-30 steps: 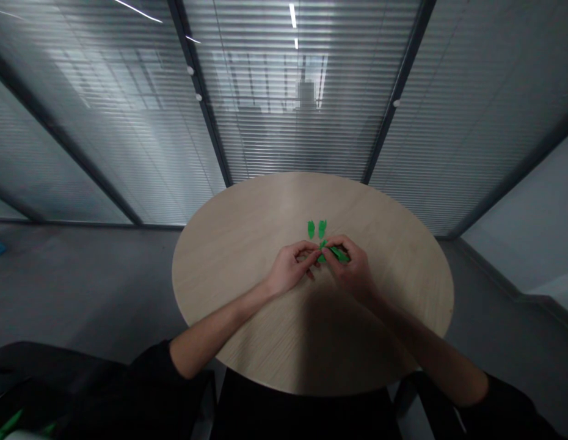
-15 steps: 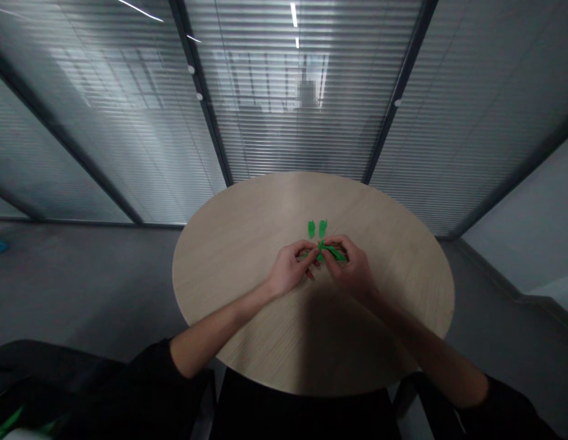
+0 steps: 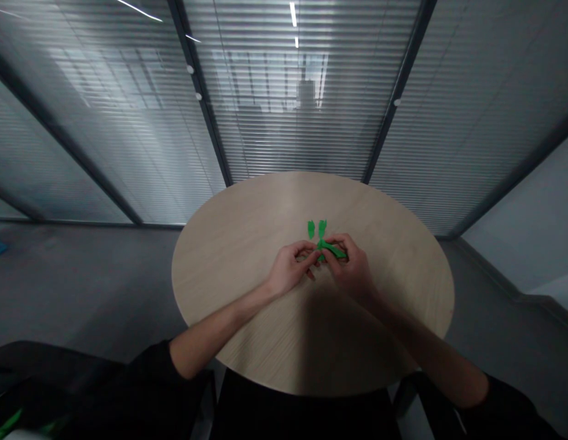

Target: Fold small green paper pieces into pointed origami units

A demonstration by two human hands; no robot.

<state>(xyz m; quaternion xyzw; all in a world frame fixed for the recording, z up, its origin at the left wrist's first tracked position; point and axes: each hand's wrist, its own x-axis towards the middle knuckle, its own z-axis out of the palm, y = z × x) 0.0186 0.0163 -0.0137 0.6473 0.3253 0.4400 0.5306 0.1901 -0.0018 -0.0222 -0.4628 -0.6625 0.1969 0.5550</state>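
Note:
Both my hands meet over the middle of a round pale wooden table (image 3: 247, 305). My left hand (image 3: 291, 267) and my right hand (image 3: 350, 269) are closed, fingertips pinching a small green paper piece (image 3: 330, 248) between them. Most of that piece is hidden by my fingers. Just beyond my hands, two small green folded paper pieces (image 3: 316, 228) lie side by side on the table.
Glass walls with slatted blinds (image 3: 284, 110) and dark frames rise behind the table. Grey floor (image 3: 82, 287) surrounds it. A dark surface at the lower left carries some green bits (image 3: 7, 423).
My fingers have shifted slightly on the green piece; its visible end has moved a little. Hands and the two lying pieces stay where they were.

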